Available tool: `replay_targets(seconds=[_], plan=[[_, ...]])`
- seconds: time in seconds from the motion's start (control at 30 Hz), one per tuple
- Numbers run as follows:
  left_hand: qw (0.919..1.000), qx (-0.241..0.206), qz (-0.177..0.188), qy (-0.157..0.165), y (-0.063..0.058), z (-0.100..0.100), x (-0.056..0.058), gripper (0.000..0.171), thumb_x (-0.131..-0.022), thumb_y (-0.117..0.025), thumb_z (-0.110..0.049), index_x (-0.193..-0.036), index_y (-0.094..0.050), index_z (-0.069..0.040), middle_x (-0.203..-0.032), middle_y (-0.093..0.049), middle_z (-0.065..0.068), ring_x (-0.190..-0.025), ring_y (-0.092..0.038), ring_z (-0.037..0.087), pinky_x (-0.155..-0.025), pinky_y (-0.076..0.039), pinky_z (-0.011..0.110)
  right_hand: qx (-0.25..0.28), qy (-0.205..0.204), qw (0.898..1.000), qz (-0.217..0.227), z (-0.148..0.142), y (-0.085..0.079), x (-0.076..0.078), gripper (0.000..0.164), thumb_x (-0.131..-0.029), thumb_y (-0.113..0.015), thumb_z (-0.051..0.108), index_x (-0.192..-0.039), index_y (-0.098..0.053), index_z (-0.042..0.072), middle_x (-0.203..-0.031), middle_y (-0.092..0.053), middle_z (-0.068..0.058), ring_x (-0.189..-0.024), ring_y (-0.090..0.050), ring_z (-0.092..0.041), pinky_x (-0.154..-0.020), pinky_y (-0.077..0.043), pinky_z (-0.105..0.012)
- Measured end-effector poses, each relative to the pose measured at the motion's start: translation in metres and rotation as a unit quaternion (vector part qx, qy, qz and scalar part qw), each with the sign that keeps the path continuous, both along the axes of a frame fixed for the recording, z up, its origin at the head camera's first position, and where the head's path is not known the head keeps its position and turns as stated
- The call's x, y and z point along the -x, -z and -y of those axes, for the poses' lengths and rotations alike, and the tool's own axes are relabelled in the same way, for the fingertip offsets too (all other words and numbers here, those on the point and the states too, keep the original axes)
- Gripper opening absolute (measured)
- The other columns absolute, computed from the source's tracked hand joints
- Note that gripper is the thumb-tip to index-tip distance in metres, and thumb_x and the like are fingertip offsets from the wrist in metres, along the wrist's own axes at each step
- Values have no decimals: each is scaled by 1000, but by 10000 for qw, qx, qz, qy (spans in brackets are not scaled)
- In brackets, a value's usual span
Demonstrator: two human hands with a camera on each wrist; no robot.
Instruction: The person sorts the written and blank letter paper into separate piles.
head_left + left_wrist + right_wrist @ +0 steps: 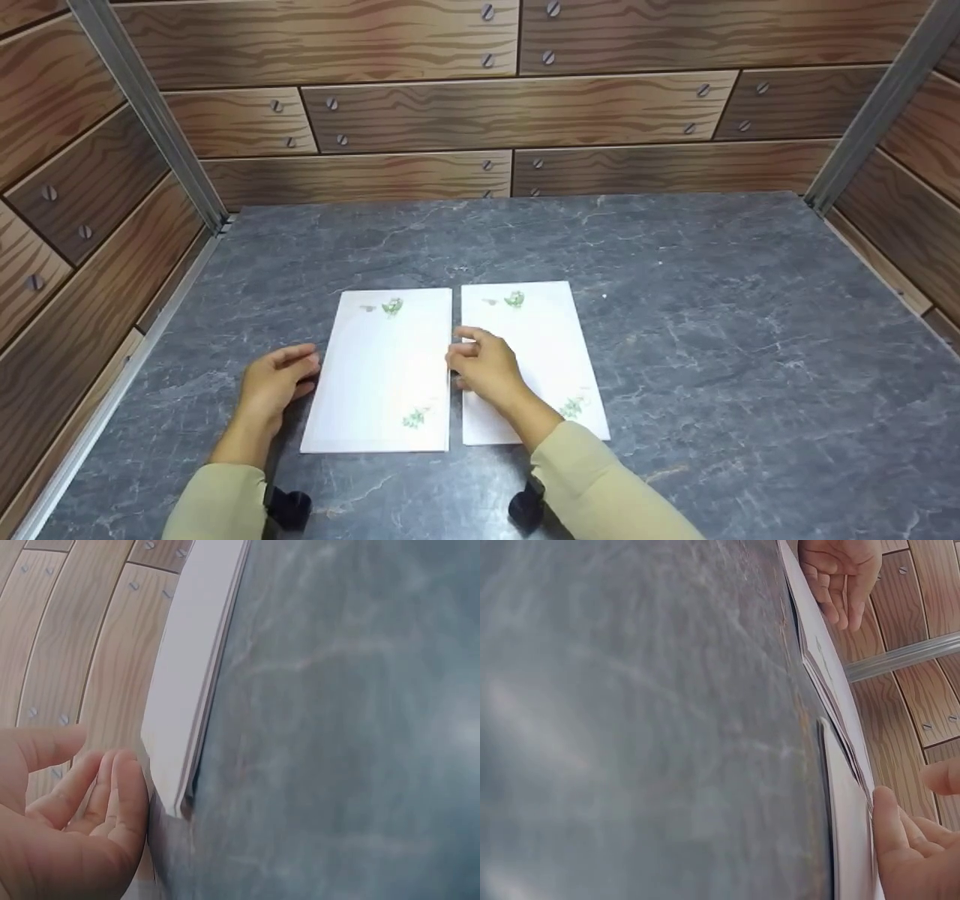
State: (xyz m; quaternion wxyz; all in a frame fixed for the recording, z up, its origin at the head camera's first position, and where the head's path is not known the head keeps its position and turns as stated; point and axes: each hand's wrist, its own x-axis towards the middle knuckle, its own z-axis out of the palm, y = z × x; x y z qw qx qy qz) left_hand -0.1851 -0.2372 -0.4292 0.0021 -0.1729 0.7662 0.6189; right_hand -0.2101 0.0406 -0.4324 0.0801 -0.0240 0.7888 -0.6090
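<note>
Two white paper stacks with small green leaf prints lie side by side, a narrow gap between them. My left hand (270, 386) stands beside the outer edge of the left stack (375, 367), fingers loosely bent and holding nothing. Over the inner part of the right stack (544, 337) is my right hand (487, 369), its fingertips right at the left stack's right edge. The left wrist view shows layered sheets along the near edge of the left stack (191, 652), with the left fingers (129, 791) close to its corner. In the right wrist view, the right fingers (889, 821) meet the paper edge.
The stacks lie on a dark grey marbled tabletop (712, 337). Wood-plank-patterned walls (517, 112) enclose it at the back and both sides, with grey metal posts (150, 112) at the corners. Black wrist devices (289, 510) sit by both sleeves.
</note>
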Motion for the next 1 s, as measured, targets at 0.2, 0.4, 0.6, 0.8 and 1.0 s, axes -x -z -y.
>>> replay_targets(seconds=[0.2, 0.4, 0.6, 0.8, 1.0], plan=[[9997, -252, -24, 29, -5, 1, -1, 50, -94, -61, -18, -136, -47, 4, -126, -55, 20, -102, -59, 18, -81, -53, 25, 190, -210, 9996, -20, -2, -1, 0, 51, -90, -65, 13, -137, -48, 3, -118, -63, -12, -92, -66, -22, -66, -57, -30], [9988, -450, -148, 77, -10, 0, -1, 67, -92, -64, -35, -143, -39, 0, -137, -46, 20, -121, -49, 29, -95, -47, 36, 479, -476, 9975, -209, -4, -2, -2, 58, -90, -67, 20, -140, -44, 5, -123, -59, -13, -97, -63, -22, -72, -57, -34], [9976, -550, -429, 19, -15, -5, -1, 77, -92, -63, -38, -149, -27, -2, -145, -38, 21, -130, -39, 32, -103, -36, 46, 746, -711, 9927, -632, -5, -3, -1, 64, -89, -69, 25, -143, -40, 4, -129, -54, -18, -103, -60, -25, -80, -54, -36], [9951, -625, -760, 39, -18, -10, -3, 83, -93, -62, -37, -153, -13, -7, -151, -26, 20, -135, -32, 33, -107, -28, 48, 964, -926, 9867, -925, -9, -5, -1, 68, -90, -68, 26, -146, -35, 5, -134, -49, -19, -114, -54, -30, -89, -51, -34], [9942, -650, -854, 86, -21, -14, -4, 86, -93, -62, -38, -154, -8, -10, -153, -22, 18, -138, -25, 32, -111, -23, 47, 1095, -1074, 9818, -1124, -15, -10, 1, 71, -90, -67, 29, -147, -32, 7, -137, -44, -20, -120, -49, -34, -91, -49, -36]])
